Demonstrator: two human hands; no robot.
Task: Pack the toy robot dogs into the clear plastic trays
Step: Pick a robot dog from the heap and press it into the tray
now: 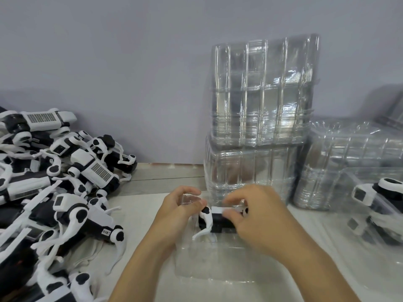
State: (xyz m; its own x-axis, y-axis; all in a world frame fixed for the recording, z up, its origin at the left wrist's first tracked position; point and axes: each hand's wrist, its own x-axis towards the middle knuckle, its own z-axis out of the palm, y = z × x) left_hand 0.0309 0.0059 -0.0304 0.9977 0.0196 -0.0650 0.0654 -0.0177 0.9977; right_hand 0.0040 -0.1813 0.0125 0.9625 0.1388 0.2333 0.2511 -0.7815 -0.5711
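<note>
A black-and-white toy robot dog lies inside a clear plastic tray on the table in front of me. My left hand grips the tray's far left rim beside the dog's white leg. My right hand curls its fingers over the dog's body from the right and holds it. The far part of the dog is hidden under my right hand.
A big heap of toy robot dogs fills the left side of the table. Stacks of clear trays stand behind my hands against the wall. At the right, a tray holding a packed dog rests beside a lower tray stack.
</note>
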